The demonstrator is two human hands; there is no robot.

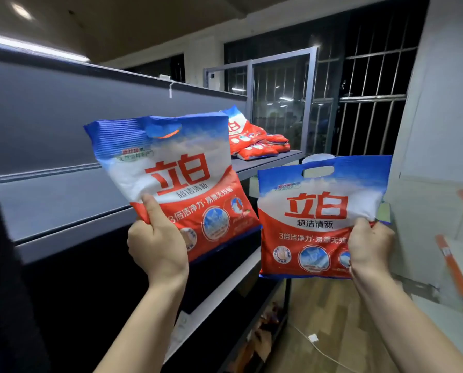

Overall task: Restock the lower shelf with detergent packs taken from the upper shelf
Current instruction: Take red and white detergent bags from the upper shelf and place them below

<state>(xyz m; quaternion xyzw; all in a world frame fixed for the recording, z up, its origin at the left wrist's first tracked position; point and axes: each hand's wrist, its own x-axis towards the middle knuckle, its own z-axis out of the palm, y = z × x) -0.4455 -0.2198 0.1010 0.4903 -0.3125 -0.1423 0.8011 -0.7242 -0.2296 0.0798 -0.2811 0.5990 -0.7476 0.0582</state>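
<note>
My left hand [157, 243] grips the lower left corner of a red, white and blue detergent pack [176, 170] and holds it up in front of the grey upper shelf [63, 200]. A second, matching detergent pack [316, 211] hangs upright in the air to the right of the shelving, gripped at its right edge by my right hand [370, 246]. Several more packs [254, 142] lie piled at the far end of the upper shelf. The lower shelf [225, 289] runs below, dark, with only its pale front edge showing.
A grey back panel [63, 117] rises behind the upper shelf. Barred windows [367, 98] and a metal frame stand at the far end. A wooden floor with a white cable [316, 343] lies to the right. An orange-edged rack [456, 278] is at the right border.
</note>
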